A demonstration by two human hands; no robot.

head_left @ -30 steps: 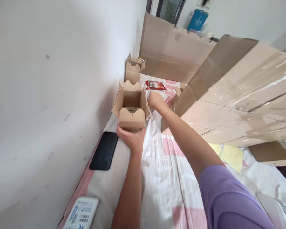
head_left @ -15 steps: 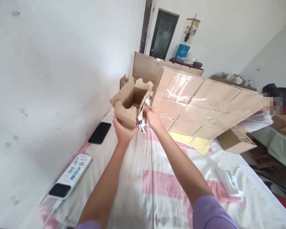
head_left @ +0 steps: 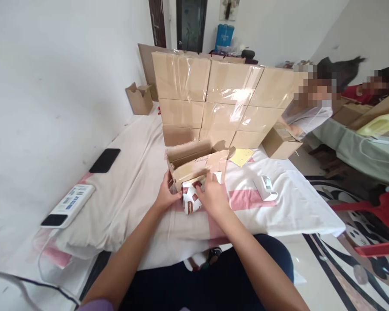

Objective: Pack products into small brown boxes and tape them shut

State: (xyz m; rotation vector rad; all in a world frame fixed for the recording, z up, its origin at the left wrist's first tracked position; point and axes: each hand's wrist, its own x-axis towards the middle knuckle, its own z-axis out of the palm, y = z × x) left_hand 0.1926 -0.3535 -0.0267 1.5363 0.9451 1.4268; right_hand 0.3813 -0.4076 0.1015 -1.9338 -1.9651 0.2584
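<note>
1. Holding an open carton (head_left: 197,168) at its left end, the left hand (head_left: 167,194) curls round the near corner, its thumb reaching toward a white-and-brown patterned packet (head_left: 189,199).
2. The right hand (head_left: 213,193) is closed over the packet, fingers bent, against the carton's near side; how firmly it grips cannot be told.
3. The carton sits on the cloth-covered counter (head_left: 129,142), its mouth upward and its long side toward the person, just in front of a wall of taped boxes (head_left: 227,93).
4. Near the carton's right end lies a yellow sheet (head_left: 242,157); farther right and nearer the person is a small white device (head_left: 266,189).
5. Well to the left, a black phone (head_left: 105,160) lies flat beside the wall; closer to the person is a white power strip (head_left: 71,202) with a dark panel and a cable.
6. Another open carton (head_left: 140,101) stands by the wall at the far left.
7. At the right, another person's arm (head_left: 294,128) reaches to a closed-looking box (head_left: 280,143) on the counter's edge.
8. A red chair (head_left: 384,220) stands beyond it.
</note>
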